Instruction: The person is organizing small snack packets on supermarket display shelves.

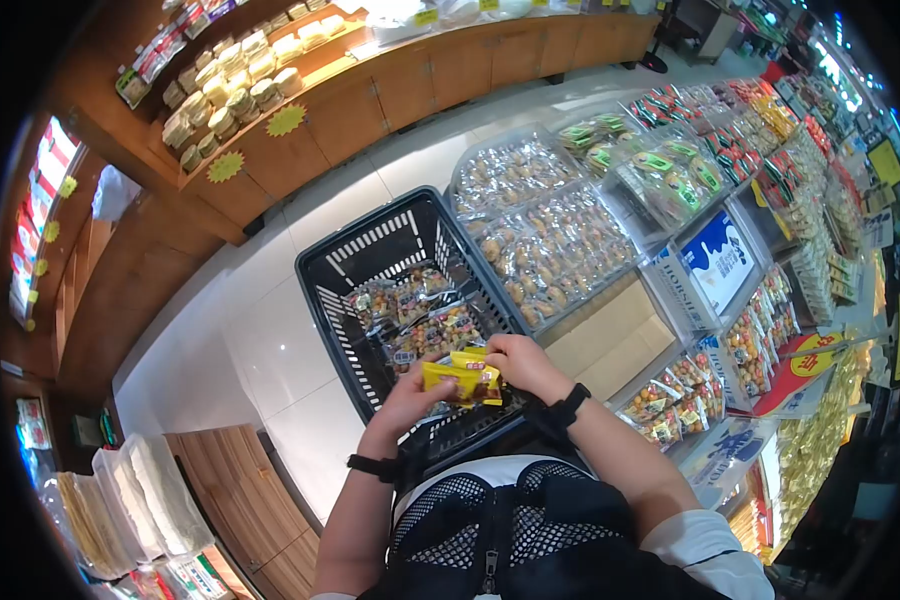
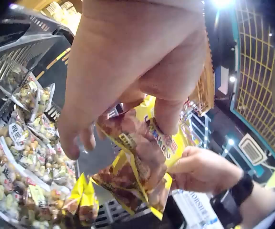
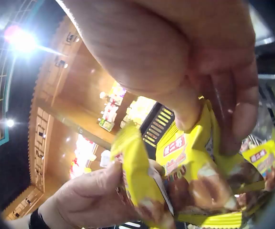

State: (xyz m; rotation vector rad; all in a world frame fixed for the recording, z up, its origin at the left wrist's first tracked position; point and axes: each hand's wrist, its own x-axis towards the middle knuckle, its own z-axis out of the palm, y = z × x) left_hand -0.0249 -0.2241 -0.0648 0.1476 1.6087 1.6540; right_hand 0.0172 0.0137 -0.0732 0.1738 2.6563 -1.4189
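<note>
Over the near end of a black shopping basket (image 1: 315,310), both hands hold small yellow snack packets (image 1: 452,385) with brown food pictured on them. The left hand (image 1: 407,403) grips one or more packets between thumb and fingers. Close beside it, the right hand (image 1: 526,366) pinches a yellow packet (image 3: 187,167) by its upper edge. In the right wrist view, the packet in the left hand (image 3: 92,193) stands upright next to that one. Clear bags of mixed, colourful snacks (image 1: 420,305) lie in the basket, and another yellow packet (image 2: 81,200) shows low in the left wrist view.
Right of the basket are display bins of wrapped snacks (image 1: 555,250) and a cardboard-coloured panel (image 1: 610,335). A wooden counter (image 1: 400,85) with stacked pale goods (image 1: 240,80) runs along the back. Tiled floor (image 1: 220,330) lies to the left, near a wooden-topped stand (image 1: 235,490).
</note>
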